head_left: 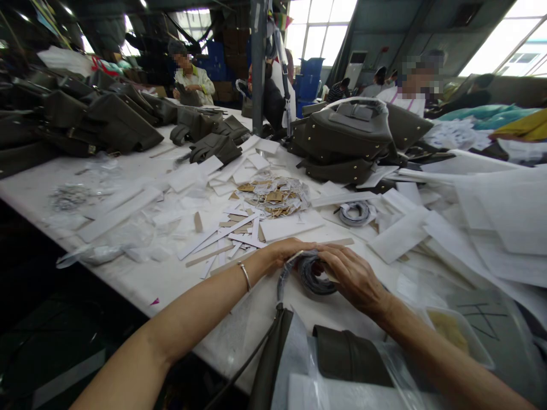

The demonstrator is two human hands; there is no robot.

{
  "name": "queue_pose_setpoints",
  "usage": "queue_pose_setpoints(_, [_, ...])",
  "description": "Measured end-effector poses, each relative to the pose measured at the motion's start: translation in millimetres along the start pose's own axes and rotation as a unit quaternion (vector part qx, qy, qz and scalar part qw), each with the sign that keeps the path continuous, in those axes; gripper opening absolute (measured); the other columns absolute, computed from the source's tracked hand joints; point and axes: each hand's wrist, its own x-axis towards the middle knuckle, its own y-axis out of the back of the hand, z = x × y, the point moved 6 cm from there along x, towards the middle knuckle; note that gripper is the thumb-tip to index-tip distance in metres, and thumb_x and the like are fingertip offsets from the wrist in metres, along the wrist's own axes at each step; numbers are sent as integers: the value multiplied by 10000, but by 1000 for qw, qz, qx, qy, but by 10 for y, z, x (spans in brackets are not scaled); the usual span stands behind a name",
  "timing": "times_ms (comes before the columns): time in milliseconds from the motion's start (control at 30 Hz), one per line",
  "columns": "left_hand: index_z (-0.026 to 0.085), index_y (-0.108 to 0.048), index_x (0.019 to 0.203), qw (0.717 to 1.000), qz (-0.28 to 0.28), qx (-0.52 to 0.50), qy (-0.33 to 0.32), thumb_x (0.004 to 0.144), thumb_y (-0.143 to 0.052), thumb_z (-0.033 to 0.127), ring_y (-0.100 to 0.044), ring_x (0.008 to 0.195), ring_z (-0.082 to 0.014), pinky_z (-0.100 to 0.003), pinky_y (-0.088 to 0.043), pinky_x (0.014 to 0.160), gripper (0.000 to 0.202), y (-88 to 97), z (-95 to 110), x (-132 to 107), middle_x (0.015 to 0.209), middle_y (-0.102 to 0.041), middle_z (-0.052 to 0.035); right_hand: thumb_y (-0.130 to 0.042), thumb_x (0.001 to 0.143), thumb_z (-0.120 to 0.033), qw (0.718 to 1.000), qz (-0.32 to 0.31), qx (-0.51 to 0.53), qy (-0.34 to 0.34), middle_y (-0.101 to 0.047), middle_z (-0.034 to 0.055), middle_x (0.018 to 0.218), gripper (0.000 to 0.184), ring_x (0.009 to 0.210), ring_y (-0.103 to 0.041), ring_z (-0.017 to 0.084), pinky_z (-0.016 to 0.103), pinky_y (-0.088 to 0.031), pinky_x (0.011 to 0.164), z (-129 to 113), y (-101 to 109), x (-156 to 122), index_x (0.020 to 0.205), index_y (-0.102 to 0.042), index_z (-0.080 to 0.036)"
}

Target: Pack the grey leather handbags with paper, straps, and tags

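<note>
A roll of grey, plastic-like strip (317,278) is under my right hand (356,276), whose fingers curl over its top and right side. Close against it, my left hand (290,249) is closed at the upper end of a bag handle (281,285) covered in grey wrap; its fingertips are partly hidden. The handle rises from a dark olive bag (350,356) at the table's near edge. Clear plastic and white sheet material cover parts of this bag. A thin dark strap (243,364) hangs down to the left.
Ahead lie paper strips (243,233), a heap of tags with strings (276,196) and another grey roll (355,213). White sheets (491,210) spread rightward. Olive bags (342,134) and a post (258,68) stand farther back. Co-workers (194,82) are across the table. A plastic tub (461,336) sits right.
</note>
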Motion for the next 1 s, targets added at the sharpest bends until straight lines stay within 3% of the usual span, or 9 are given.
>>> queue_pose_setpoints(100, [139, -616, 659, 1000, 15, -5, -3, 743, -700, 385, -588, 591, -130, -269, -506, 618, 273, -26, 53, 52, 653, -650, -18, -474, 946, -130, 1000, -14, 13, -3, -710, 125, 1143, 290, 1071, -663, 239, 411, -555, 939, 1, 28, -5, 1183, -625, -198])
queue_pose_setpoints(167, [147, -564, 597, 999, 36, 4, -14, 723, -697, 337, -535, 531, -102, -231, -461, 556, 265, -14, 81, 48, 593, -605, 6, -459, 951, -119, 999, -27, 40, -14, -705, 114, 1168, 311, 1087, -663, 221, 389, -558, 946, 26, 42, -27, 1193, -634, -208])
queue_pose_setpoints(300, [158, -531, 594, 993, 87, 53, -56, 709, -679, 376, -403, 464, -71, -204, -304, 453, 288, 37, 139, -23, 522, -501, 51, -444, 949, -90, 989, -63, 124, -41, -680, 103, 1241, 357, 1134, -648, 197, 355, -558, 947, 99, 59, -29, 1209, -649, -221])
queue_pose_setpoints(467, [157, -531, 577, 976, 120, 152, -103, 693, -637, 327, -307, 485, -72, -237, -190, 468, 231, 30, 284, -121, 502, -397, 72, -601, 902, -188, 968, -82, 189, -140, -757, 42, 942, 166, 873, -709, 189, 311, -574, 787, 236, 134, 134, 952, -742, -260])
queue_pose_setpoints(633, [176, -451, 540, 958, 144, 209, -134, 710, -569, 301, -274, 510, -83, -262, -160, 491, 242, -16, 383, -205, 506, -321, 72, -615, 877, -220, 946, -100, 243, -191, -764, 19, 922, 159, 856, -699, 187, 305, -536, 793, 284, 162, 202, 923, -757, -274])
queue_pose_setpoints(700, [177, -451, 548, 953, 144, 220, -148, 719, -554, 302, -289, 527, -88, -259, -179, 502, 235, -56, 408, -241, 518, -329, 70, -628, 862, -255, 932, -96, 256, -239, -756, 16, 898, 131, 836, -683, 188, 311, -514, 791, 324, 137, 163, 893, -755, -268])
queue_pose_setpoints(767, [175, -452, 555, 949, 142, 229, -163, 731, -544, 305, -304, 544, -89, -253, -198, 515, 237, -102, 439, -279, 533, -347, 69, -679, 814, -299, 909, -89, 260, -312, -732, 9, 825, 79, 787, -652, 186, 313, -485, 772, 381, 92, 100, 807, -736, -245])
queue_pose_setpoints(867, [172, -467, 569, 944, 149, 234, -179, 739, -527, 300, -324, 558, -91, -247, -220, 528, 221, -153, 483, -336, 551, -369, 67, -766, 702, -390, 855, -65, 305, -414, -668, 0, 749, 213, 733, -592, 171, 304, -454, 713, 441, 16, 5, 726, -661, -206])
queue_pose_setpoints(1000, [161, -543, 653, 945, 158, 226, -177, 743, -530, 293, -364, 568, -93, -237, -264, 536, 160, -195, 466, -405, 585, -430, 60, -849, 567, -452, 729, -78, 462, -499, -584, -29, 697, 465, 630, -514, 123, 254, -387, 575, 428, -124, -106, 859, -613, -179])
